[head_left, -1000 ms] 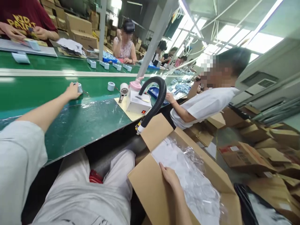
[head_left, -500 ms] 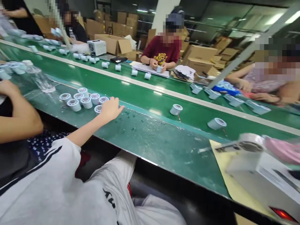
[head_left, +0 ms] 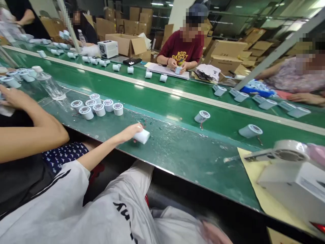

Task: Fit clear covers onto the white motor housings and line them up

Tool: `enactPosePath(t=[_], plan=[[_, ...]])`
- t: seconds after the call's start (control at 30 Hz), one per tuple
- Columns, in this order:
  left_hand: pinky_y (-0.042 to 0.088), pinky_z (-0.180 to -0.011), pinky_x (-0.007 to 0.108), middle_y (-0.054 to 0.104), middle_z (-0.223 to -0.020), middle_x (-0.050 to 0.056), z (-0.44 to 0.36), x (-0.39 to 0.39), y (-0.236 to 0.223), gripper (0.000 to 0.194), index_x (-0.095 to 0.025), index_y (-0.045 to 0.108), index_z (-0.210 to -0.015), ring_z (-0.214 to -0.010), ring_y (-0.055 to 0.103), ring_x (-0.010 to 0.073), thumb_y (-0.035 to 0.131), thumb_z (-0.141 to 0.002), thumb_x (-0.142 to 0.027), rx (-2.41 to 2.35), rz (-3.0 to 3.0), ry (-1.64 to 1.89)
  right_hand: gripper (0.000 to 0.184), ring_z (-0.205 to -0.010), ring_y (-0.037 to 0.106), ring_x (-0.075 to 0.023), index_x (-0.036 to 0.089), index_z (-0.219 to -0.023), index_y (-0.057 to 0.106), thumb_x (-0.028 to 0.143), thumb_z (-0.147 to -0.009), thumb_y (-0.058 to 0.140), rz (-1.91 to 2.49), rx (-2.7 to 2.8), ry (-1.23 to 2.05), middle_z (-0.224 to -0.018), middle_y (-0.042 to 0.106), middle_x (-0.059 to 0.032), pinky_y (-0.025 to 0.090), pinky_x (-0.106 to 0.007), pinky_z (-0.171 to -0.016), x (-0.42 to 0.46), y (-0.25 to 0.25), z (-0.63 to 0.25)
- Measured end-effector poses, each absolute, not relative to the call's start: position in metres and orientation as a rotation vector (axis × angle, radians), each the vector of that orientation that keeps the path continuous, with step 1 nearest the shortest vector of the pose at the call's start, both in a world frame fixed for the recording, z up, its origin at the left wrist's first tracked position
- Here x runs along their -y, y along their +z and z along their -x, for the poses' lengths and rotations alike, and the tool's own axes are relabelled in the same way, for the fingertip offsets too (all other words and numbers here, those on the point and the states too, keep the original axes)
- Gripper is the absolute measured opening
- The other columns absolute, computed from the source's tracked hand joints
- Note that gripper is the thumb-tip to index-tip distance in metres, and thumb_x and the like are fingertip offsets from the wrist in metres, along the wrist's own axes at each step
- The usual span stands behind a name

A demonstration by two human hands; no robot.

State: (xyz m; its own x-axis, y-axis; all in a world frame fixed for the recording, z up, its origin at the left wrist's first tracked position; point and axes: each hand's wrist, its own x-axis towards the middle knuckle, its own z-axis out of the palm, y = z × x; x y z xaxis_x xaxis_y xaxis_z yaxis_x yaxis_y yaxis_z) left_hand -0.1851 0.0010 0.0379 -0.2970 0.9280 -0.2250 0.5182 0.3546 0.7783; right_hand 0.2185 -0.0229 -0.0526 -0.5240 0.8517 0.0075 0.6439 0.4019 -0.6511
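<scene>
now that one white cylinder has come away from the upright group, it is the piece in hand: the left hand grips it, tilted, just above the green bench, apart from the others. the right hand is a blur over the lap; i can't tell whether it is closed.
</scene>
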Motion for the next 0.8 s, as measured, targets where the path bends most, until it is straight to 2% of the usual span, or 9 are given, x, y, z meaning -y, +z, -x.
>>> enactPosePath(t=[0.1,0.17,0.23,0.3,0.37,0.5,0.57,0.67,0.8], plan=[[0.054,-0.059,0.026,0.07,-0.095,0.01,0.127,-0.009,0.021,0.039,-0.015,0.061,-0.105,-0.072,0.066,0.0167,0.034,-0.096,-0.042,-1.439,-1.341,0.696,0.047,-0.117,0.068,-0.0351,0.041,-0.145,0.057,0.049,-0.098,0.055,1.118,2.294,0.618,-0.13,0.064,-0.0107,0.064,-0.051,-0.088,0.047,-0.03,-0.216],[0.054,-0.061,0.025,0.072,-0.092,0.009,0.094,-0.011,0.014,0.036,-0.014,0.066,-0.095,-0.071,0.065,0.0157,0.044,-0.09,-0.042,-1.138,-1.372,0.563,0.048,-0.112,0.068,-0.0317,0.034,-0.148,0.055,0.039,-0.1,0.056,1.006,2.317,0.319,-0.128,0.061,-0.0136,0.064,-0.045,-0.086,0.05,-0.016,-0.198],[0.052,-0.06,0.024,0.073,-0.087,0.008,0.071,-0.012,0.011,0.032,-0.014,0.07,-0.085,-0.071,0.063,0.0156,0.054,-0.085,-0.042,-0.891,-1.385,0.414,0.046,-0.109,0.066,-0.0317,0.031,-0.144,0.06,0.035,-0.099,0.059,1.037,2.354,0.057,-0.13,0.06,-0.0153,0.063,-0.045,-0.085,0.043,-0.007,-0.18],[0.048,-0.057,0.022,0.074,-0.083,0.005,0.059,-0.014,0.012,0.029,-0.016,0.074,-0.082,-0.07,0.062,0.0153,0.06,-0.084,-0.041,-0.746,-1.405,0.279,0.042,-0.107,0.064,-0.0314,0.03,-0.139,0.065,0.031,-0.097,0.062,1.125,2.422,-0.031,-0.133,0.06,-0.0151,0.062,-0.044,-0.082,0.037,-0.004,-0.173],[0.048,-0.062,0.022,0.075,-0.086,0.003,0.052,-0.017,0.014,0.024,-0.017,0.077,-0.086,-0.074,0.064,0.0153,0.063,-0.085,-0.037,-0.708,-1.485,0.196,0.034,-0.106,0.063,-0.0312,0.028,-0.127,0.072,0.027,-0.093,0.066,1.191,2.466,0.061,-0.136,0.06,-0.0149,0.062,-0.043,-0.08,0.037,-0.004,-0.175],[0.05,-0.084,0.025,0.077,-0.102,0.004,0.045,-0.016,0.018,0.021,-0.019,0.077,-0.098,-0.093,0.069,0.0181,0.061,-0.09,-0.029,-0.693,-1.676,0.162,0.017,-0.109,0.065,-0.0317,0.023,-0.106,0.075,0.024,-0.089,0.071,1.199,2.372,0.403,-0.137,0.06,-0.0157,0.062,-0.045,-0.084,0.05,-0.004,-0.189],[0.049,-0.089,0.027,0.075,-0.104,0.006,0.042,-0.011,0.019,0.022,-0.019,0.076,-0.101,-0.097,0.068,0.0192,0.059,-0.092,-0.029,-0.729,-1.771,0.242,0.014,-0.113,0.065,-0.0311,0.023,-0.102,0.074,0.025,-0.087,0.074,1.193,2.283,0.608,-0.132,0.063,-0.0143,0.061,-0.045,-0.089,0.054,-0.004,-0.193],[0.047,-0.093,0.031,0.072,-0.105,0.007,0.038,-0.002,0.018,0.021,-0.019,0.074,-0.104,-0.098,0.065,0.0202,0.066,-0.091,-0.032,-0.837,-1.922,0.479,0.014,-0.112,0.068,-0.0281,0.022,-0.089,0.073,0.034,-0.084,0.079,1.211,2.066,0.96,-0.123,0.066,-0.0116,0.058,-0.043,-0.095,0.054,-0.003,-0.192],[0.049,-0.092,0.034,0.067,-0.105,0.006,0.037,0.003,0.009,0.047,-0.019,0.072,-0.114,-0.096,0.062,0.0208,0.083,-0.079,-0.048,-0.837,-1.933,0.622,0.022,-0.105,0.07,-0.0252,0.022,-0.08,0.073,0.039,-0.092,0.067,1.33,1.766,1.095,-0.114,0.07,-0.0108,0.056,-0.039,-0.09,0.055,0.002,-0.185]])
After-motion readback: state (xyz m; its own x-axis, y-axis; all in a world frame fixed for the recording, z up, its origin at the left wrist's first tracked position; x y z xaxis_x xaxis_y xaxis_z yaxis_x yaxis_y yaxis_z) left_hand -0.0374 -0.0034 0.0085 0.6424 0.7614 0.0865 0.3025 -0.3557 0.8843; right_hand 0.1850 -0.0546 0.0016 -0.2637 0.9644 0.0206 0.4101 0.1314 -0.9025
